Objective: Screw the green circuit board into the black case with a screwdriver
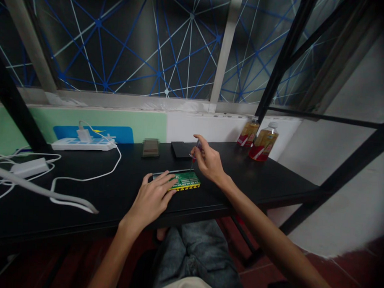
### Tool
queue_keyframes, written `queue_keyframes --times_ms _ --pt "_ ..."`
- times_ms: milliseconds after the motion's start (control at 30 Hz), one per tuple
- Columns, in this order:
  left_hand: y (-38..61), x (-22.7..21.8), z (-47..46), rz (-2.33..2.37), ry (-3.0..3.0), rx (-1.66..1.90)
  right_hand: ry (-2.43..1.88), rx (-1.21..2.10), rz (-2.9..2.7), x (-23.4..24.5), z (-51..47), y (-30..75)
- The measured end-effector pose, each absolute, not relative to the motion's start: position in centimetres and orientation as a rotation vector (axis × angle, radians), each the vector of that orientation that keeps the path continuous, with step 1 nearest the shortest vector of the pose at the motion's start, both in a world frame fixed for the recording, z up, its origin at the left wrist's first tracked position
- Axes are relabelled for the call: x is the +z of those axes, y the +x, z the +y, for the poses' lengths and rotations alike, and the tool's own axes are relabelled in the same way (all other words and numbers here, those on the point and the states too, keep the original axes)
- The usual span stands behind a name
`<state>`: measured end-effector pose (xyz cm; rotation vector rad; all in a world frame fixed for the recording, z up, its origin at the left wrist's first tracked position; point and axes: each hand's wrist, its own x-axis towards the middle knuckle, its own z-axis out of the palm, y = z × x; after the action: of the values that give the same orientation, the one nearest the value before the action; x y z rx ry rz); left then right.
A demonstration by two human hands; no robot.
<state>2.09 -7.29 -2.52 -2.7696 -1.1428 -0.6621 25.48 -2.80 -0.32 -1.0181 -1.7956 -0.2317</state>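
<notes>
A green circuit board (191,176) with yellow parts along its near edge lies on the black table. My left hand (154,193) covers its left part, fingers stretched over the top and thumb at the near edge, holding it. In my right hand (210,159) is a small screwdriver (193,160), closed in the fingers and upright above the board's right part. Its thin shaft points down at the board; whether the tip touches a screw is too small to tell. The index finger reaches to the top of the handle, which is mostly hidden.
Behind the board lie a dark flat case (180,150) and a small square item (150,147), blurred. Two bottles (264,142) stand at the back right. A white power strip (85,144), white cables (74,180) and an adapter (30,167) take up the left. Black frame posts (278,65) rise at both sides.
</notes>
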Motion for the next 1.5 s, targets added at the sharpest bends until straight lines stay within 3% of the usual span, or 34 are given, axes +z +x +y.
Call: queue_keyframes --times_ms 200,367,1267,1500 --pt "2.2 -2.4 -7.3 -1.143 -2.767 -0.666 -1.037 -0.312 -1.754 0.0 -3.1 25.0" --pt "2.2 -2.3 -7.4 -1.148 -2.778 -0.675 -0.979 -0.152 -1.794 0.2 -3.3 24.9" --pt "2.2 -2.4 -7.4 -1.144 -2.781 -0.692 -1.089 -0.433 -1.696 -0.4 -2.5 25.8" --pt "2.1 -2.3 -7.3 -1.151 -2.781 -0.669 -1.002 -0.266 -1.785 -0.2 -2.9 25.5"
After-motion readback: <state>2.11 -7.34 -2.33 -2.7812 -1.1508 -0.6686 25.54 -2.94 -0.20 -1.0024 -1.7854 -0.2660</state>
